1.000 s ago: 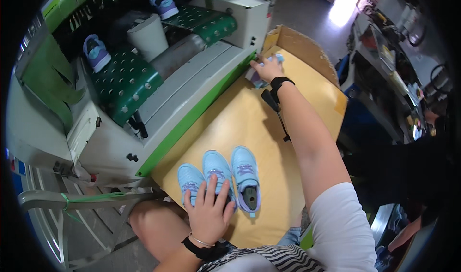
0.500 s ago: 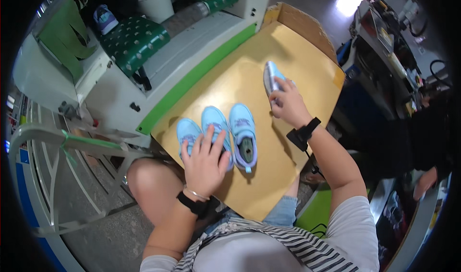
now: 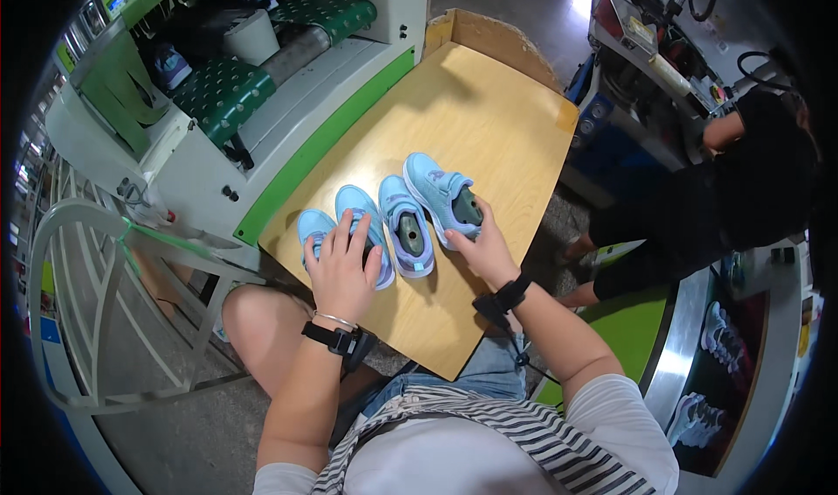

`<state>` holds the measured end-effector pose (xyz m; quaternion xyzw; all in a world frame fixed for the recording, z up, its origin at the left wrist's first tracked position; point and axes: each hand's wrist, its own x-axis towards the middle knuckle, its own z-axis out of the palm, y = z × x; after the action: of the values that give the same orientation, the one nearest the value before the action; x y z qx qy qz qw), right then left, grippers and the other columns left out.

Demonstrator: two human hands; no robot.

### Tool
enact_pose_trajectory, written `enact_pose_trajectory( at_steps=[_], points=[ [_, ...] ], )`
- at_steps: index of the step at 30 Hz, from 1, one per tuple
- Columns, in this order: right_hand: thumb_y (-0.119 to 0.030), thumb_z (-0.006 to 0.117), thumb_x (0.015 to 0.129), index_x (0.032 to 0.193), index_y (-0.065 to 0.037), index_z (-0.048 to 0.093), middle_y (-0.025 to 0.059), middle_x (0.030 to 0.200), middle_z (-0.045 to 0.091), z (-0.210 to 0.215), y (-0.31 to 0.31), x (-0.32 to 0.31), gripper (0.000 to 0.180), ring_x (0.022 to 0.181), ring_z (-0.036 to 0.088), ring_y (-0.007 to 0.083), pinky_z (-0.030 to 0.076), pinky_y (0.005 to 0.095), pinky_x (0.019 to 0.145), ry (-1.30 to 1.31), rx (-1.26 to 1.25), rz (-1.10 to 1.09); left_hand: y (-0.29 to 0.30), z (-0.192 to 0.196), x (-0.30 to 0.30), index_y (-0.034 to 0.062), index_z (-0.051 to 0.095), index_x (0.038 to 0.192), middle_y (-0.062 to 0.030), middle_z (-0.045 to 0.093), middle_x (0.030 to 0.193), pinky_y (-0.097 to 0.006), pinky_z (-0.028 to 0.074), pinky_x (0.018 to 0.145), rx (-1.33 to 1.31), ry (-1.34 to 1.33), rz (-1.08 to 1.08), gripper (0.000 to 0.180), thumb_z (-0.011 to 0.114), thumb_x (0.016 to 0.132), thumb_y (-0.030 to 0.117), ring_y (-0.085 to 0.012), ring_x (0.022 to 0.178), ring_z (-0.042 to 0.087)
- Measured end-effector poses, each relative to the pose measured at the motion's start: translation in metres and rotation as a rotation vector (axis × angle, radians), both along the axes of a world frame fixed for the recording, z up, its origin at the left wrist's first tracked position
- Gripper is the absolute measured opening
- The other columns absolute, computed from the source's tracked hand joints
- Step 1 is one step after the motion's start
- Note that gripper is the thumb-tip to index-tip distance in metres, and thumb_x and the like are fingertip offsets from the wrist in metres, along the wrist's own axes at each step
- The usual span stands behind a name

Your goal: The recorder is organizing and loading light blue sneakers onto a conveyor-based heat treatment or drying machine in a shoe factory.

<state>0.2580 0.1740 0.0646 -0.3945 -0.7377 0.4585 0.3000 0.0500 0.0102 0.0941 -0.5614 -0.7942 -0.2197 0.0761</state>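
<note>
Several small light-blue shoes lie side by side at the near end of a yellow wooden table (image 3: 471, 102). My left hand (image 3: 342, 264) rests flat on the two leftmost shoes (image 3: 347, 214), fingers spread. A third shoe (image 3: 405, 224) lies in the middle, untouched. My right hand (image 3: 482, 249) grips the heel of the rightmost shoe (image 3: 441, 194), which sits on the table with a grey last inside it.
A white and green machine (image 3: 262, 120) with green perforated pads runs along the table's left side, with more shoes on it. A raised cardboard edge (image 3: 489, 32) ends the table's far side. A person in black (image 3: 742, 189) works at the right. A metal frame (image 3: 78, 259) stands at the left.
My right hand has brought a shoe from the far end of the table to the near end, beside the others. My left hand stayed on the leftmost shoes.
</note>
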Motion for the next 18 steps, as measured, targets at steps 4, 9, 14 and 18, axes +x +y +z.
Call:
enact_pose_trajectory(
  at_steps=[4, 9, 14, 18],
  points=[
    [-0.021, 0.078, 0.086, 0.148, 0.006, 0.034, 0.0285, 0.137, 0.048, -0.016, -0.025, -0.001, 0.081, 0.131, 0.048, 0.0403, 0.039, 0.0446, 0.111, -0.121, 0.248, -0.134, 0.0, 0.0, 0.001, 0.0169, 0.056, 0.142, -0.011, 0.052, 0.148, -0.058, 0.026, 0.113, -0.005, 0.001, 0.007, 0.05, 0.06, 0.096, 0.034, -0.0286, 0.122, 0.055],
    [-0.026, 0.08, 0.085, 0.151, 0.006, 0.03, 0.0257, 0.13, 0.048, 0.015, -0.043, 0.017, 0.089, 0.125, 0.05, 0.041, 0.042, 0.0445, 0.106, -0.495, 0.389, -0.071, -0.003, 0.004, 0.001, 0.0166, 0.054, 0.144, -0.0098, 0.052, 0.149, -0.053, 0.024, 0.115, -0.052, 0.008, 0.017, 0.049, 0.057, 0.098, 0.033, -0.0276, 0.125, 0.053],
    [-0.033, 0.081, 0.084, 0.158, 0.004, 0.015, 0.0264, 0.141, 0.042, 0.004, -0.054, 0.022, 0.106, 0.13, 0.045, 0.0449, 0.036, 0.0486, 0.112, -0.245, 0.129, 0.081, -0.001, 0.003, 0.002, 0.0167, 0.054, 0.144, -0.0091, 0.052, 0.149, -0.054, 0.025, 0.116, -0.047, 0.025, 0.022, 0.05, 0.058, 0.097, 0.033, -0.0272, 0.126, 0.053],
    [-0.035, 0.078, 0.086, 0.159, 0.003, 0.008, 0.0305, 0.158, 0.028, -0.02, -0.06, 0.014, 0.109, 0.142, 0.035, 0.0463, 0.03, 0.0507, 0.116, -0.329, 0.283, 0.029, -0.001, 0.0, 0.0, 0.0172, 0.054, 0.144, -0.0088, 0.052, 0.149, -0.055, 0.025, 0.115, -0.04, 0.041, 0.02, 0.051, 0.059, 0.096, 0.034, -0.0269, 0.125, 0.053]
  ],
)
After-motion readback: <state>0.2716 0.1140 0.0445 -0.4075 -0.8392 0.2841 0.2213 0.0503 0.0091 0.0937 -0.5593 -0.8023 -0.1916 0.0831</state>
